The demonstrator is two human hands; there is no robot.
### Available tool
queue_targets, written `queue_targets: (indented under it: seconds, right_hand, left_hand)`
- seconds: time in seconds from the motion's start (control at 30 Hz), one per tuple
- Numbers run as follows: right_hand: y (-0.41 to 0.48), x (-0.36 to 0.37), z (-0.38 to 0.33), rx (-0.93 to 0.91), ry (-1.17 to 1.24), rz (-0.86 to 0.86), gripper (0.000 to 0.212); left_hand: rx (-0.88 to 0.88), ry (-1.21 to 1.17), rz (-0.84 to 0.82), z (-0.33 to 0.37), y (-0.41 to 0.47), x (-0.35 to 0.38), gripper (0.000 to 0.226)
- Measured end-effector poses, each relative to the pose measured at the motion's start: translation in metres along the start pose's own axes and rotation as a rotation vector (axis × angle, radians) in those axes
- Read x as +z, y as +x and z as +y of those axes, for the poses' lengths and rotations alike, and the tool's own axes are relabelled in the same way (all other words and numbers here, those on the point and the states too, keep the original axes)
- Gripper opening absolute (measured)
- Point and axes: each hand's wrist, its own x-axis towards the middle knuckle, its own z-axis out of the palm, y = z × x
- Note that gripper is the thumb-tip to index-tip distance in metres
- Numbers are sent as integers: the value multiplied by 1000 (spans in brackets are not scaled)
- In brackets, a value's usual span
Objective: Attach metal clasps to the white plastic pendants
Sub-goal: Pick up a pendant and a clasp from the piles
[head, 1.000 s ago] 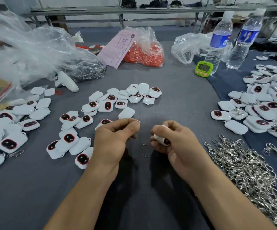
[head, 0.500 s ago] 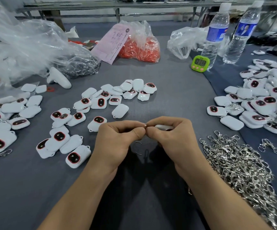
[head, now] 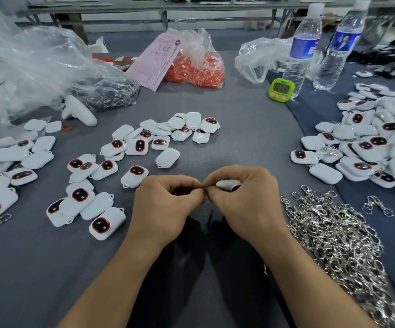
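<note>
- The right hand (head: 246,200) curls round a white pendant (head: 227,184).
- The left hand (head: 168,204) has thumb and forefinger pinched together against the right fingertips; what they pinch is too small to tell.
- Best to keep the pendant steady and work only the left fingertips.
- The pendant's long axis runs sideways, its loop end seemingly toward the left fingertips.

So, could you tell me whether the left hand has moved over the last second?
Yes. The left hand has shifted right, away from the lone face-down pendant, until its fingertips meet the right hand holding a white pendant.
</note>
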Motion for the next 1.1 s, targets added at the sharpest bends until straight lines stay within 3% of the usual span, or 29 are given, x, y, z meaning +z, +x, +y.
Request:
queue_targets:
  seconds: [0.2,0.43,0.83,1.1]
  right_hand:
    - [4,-3,1,149,177,-102,13]
    - [2,-4,0,101,100,-13,22]
    - [4,-10,3,72,5,-232,25]
    - [8,-13,9,109,136,-329,14]
  left_hand:
    - [-10,-186,-27,1,2,-2,22]
    - [23,-111,-57,1,1,-2,26]
    - [-86,38,-250,3,4,-15,22]
    - [-53,23,-274,5,2,-13,21]
